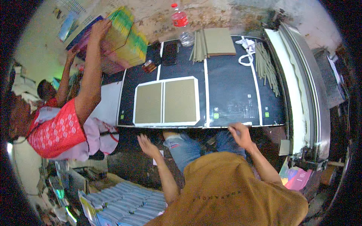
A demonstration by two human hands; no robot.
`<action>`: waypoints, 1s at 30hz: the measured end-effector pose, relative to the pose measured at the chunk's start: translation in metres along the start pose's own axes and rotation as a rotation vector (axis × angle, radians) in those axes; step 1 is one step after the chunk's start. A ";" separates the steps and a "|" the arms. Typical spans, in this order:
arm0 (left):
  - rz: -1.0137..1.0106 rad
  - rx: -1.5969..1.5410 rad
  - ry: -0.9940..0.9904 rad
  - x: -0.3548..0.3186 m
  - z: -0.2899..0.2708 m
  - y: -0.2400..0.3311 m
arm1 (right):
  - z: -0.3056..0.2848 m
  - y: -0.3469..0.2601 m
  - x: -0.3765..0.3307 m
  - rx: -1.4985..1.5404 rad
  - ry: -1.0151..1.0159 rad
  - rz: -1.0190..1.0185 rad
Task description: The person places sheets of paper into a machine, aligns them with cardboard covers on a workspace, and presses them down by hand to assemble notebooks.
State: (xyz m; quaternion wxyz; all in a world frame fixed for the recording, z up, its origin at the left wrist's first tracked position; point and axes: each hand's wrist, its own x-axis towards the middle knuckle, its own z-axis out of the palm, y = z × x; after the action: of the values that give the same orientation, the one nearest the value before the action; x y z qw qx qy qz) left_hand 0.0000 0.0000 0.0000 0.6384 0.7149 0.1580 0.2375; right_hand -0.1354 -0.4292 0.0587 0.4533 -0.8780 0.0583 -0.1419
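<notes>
My left hand (148, 145) is off the table's front edge, over my lap, with its fingers stretched out and nothing in it. At the front edge, right of the middle, my right hand (240, 135) is held with loosely bent fingers; I see nothing in it. Between the hands and farther in, a white-bordered sheet with two grey-brown boards (181, 101) lies flat on the black table top (232, 90). A narrow gap with white lines runs between the boards. Neither hand touches them.
Grey boards (220, 41) and strips (200, 47) lie at the back, near a bottle (180, 20) and phone (170, 52). Loose strips (267, 69) lie right, beside a long machine (305, 90). Another person in red (58, 130) handles stacked booklets (120, 49) at left. Blue-white stacks (124, 203) stand lower left.
</notes>
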 end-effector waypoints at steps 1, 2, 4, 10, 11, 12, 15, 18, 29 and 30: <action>-0.029 -0.049 -0.012 -0.018 -0.003 0.001 | -0.002 0.003 -0.021 -0.020 0.006 -0.063; -0.078 -0.071 -0.021 -0.037 -0.009 0.004 | -0.006 0.006 -0.045 -0.011 -0.034 0.049; -0.255 0.036 -0.108 -0.101 0.013 0.027 | -0.055 0.013 -0.114 -0.050 -0.023 0.386; -0.273 0.156 -0.618 -0.116 0.006 0.026 | -0.098 0.041 -0.277 -0.442 0.321 0.820; -0.229 0.160 -0.790 -0.111 0.017 0.044 | -0.112 0.058 -0.295 -0.535 0.321 0.858; -0.199 0.169 -0.930 -0.114 0.044 0.049 | -0.132 0.067 -0.331 -0.605 0.413 0.867; -0.106 0.212 -1.152 -0.114 0.077 0.094 | -0.210 0.130 -0.377 -0.779 0.614 0.928; 0.182 0.390 -1.375 -0.111 0.117 0.126 | -0.229 0.147 -0.411 -0.773 0.819 0.969; 0.010 0.361 -1.234 -0.148 0.099 0.123 | -0.184 0.260 -0.448 -0.943 0.385 1.527; 0.063 0.428 -1.235 -0.145 0.085 0.116 | -0.182 0.260 -0.445 -0.852 0.398 1.464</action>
State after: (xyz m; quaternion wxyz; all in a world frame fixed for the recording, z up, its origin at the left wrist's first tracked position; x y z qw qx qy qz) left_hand -0.0842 -0.1639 0.0888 0.4480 0.8353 -0.2153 -0.2350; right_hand -0.6076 -0.6199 -0.1403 0.0449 -0.6733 0.7348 0.0682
